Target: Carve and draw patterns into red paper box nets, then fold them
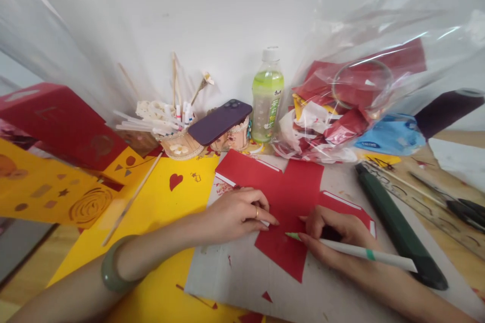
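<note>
A red paper cut-out (297,197), with several arms and white strips along some edges, lies flat before me. My left hand (242,214) rests on its left part, fingers stretched toward the middle and index fingertip touching the paper. A white strip shows under those fingers. In my right hand (337,237) is a white marker pen (390,261) with a green tip and a green band, pinched between thumb and fingers. The pen's tip points left, at the paper close to the left fingertips; whether it touches I cannot tell.
Grey board (220,272) and yellow sheet (151,212) lie beneath. A dark green paper trimmer (397,227) and scissors (466,209) are at right. Behind stand a green drink bottle (268,98), a phone (222,121) and a plastic bag of scraps (333,106). Left is a red box (56,121).
</note>
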### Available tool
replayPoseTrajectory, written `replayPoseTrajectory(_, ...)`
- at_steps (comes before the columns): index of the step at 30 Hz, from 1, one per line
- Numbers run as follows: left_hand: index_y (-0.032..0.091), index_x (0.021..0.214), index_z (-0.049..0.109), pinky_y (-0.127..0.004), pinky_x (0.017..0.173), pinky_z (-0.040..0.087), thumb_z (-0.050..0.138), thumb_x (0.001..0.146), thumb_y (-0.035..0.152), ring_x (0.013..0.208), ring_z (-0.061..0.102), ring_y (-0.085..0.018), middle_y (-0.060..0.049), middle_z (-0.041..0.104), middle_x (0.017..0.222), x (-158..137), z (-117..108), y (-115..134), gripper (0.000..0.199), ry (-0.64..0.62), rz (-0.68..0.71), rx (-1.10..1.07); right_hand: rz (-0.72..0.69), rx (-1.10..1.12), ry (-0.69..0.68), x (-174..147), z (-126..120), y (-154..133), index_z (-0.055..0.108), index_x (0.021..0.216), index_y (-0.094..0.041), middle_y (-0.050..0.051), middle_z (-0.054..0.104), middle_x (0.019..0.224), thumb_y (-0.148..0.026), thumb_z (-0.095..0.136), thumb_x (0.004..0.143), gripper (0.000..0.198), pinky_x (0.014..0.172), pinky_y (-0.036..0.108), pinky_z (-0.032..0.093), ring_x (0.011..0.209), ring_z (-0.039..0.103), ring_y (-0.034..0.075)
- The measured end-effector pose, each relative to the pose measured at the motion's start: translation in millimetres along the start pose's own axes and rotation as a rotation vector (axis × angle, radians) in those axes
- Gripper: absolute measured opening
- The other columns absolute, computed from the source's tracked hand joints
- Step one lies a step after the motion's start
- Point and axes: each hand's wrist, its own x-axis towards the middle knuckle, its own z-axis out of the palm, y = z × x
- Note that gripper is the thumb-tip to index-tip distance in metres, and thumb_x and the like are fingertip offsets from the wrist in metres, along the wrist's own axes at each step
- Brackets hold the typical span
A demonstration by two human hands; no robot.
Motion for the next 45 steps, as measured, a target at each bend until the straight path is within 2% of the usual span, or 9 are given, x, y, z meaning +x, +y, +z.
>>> replayPoseTrajectory(5,0.017,0.099,0.07,-0.024,0.076,0.043,0.061,0.083,0.014,0.085,0.057,-0.014,-0.006,0.059,0.092,-0.7,-0.1,0.0,0.019,0.014,0.007,0.002,0.002,0.006,-0.001,-0.6,-1.1,-0.4,0.04,0.065,-0.022,-0.003,0.05,0.062,-0.035,0.051,0.085,0.026,0.059,0.028,0.039,0.059,0.045,0.014)
replayPoseTrajectory(11,0.017,0.1,0.069,-0.026,0.076,0.044,0.061,0.083,0.014,0.085,0.058,-0.014,-0.006,0.06,0.094,-1.2,-0.3,0.0,0.019,0.001,0.003,0.012,0.01,-0.007,0.019,0.0,-1.2,-0.3,0.042,0.065,-0.022,-0.004,0.049,0.061,-0.036,0.052,0.085,0.027,0.052,0.025,0.034,0.057,0.043,0.012)
replayPoseTrajectory(22,0.02,0.102,0.068,-0.026,0.076,0.044,0.06,0.083,0.013,0.086,0.058,-0.015,-0.006,0.06,0.094,-1.1,0.1,-0.1,0.021,-0.001,-0.001,0.021,0.039,-0.026,0.066,0.8,-0.9,-3.7,0.041,0.063,-0.022,-0.002,0.048,0.059,-0.035,0.052,0.085,0.027,0.049,0.025,0.03,0.054,0.039,0.013)
replayPoseTrajectory(31,0.016,0.101,0.068,-0.026,0.076,0.044,0.061,0.082,0.013,0.086,0.058,-0.015,-0.007,0.06,0.093,-1.6,-0.4,0.9,0.021,-0.001,0.008,0.021,0.033,0.013,0.079,-2.4,-0.9,6.2,0.043,0.068,-0.023,-0.003,0.051,0.064,-0.036,0.052,0.087,0.025,0.067,0.029,0.042,0.062,0.048,0.014)
replayPoseTrajectory(39,0.018,0.102,0.068,-0.026,0.076,0.045,0.06,0.083,0.014,0.085,0.058,-0.015,-0.006,0.06,0.093,-1.2,-0.4,1.1,0.021,-0.003,0.002,0.023,0.043,0.042,0.095,-0.9,-1.4,4.5,0.042,0.067,-0.023,-0.002,0.053,0.064,-0.036,0.052,0.086,0.026,0.062,0.028,0.044,0.064,0.052,0.015)
replayPoseTrajectory(45,0.019,0.102,0.068,-0.026,0.076,0.045,0.06,0.084,0.015,0.085,0.057,-0.014,-0.006,0.06,0.094,-1.3,-0.6,1.6,0.02,-0.005,-0.001,0.036,0.045,0.043,0.087,-1.6,-1.3,3.8,0.042,0.067,-0.023,-0.001,0.053,0.065,-0.037,0.052,0.087,0.026,0.067,0.029,0.046,0.07,0.057,0.017)
